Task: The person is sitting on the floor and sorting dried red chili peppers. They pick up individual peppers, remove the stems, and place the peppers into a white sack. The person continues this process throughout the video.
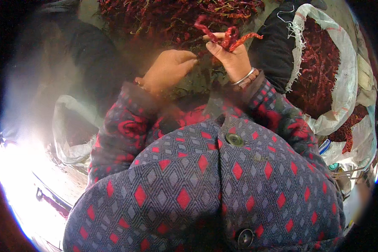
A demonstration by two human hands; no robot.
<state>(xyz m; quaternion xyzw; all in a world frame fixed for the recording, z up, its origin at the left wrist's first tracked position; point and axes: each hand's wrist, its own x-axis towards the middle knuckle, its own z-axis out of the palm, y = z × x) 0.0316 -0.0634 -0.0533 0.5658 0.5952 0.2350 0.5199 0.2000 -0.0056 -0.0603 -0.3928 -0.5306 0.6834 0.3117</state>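
Observation:
Several dried red chili peppers [230, 37] are in my right hand [231, 58], held between the thumb and fingers, their twisted ends sticking out to both sides. A metal bangle circles that wrist. My left hand [171, 67] is close by on the left, its fingers bent and thumb near the fingertips; whether something small is between them cannot be told. Beyond both hands lies a heap of dried red chilies [163, 19], some with pale stems. The part of the heap nearest my left hand is blurred.
On the right stands an open white woven sack [348, 78] of dried chilies, with a frayed rim. Behind it more chilies [349, 126] lie by a plastic bag [365, 138]. Another white sack [61, 132] stands at the left, partly lost in haze and glare. My dark-clad legs flank the heap.

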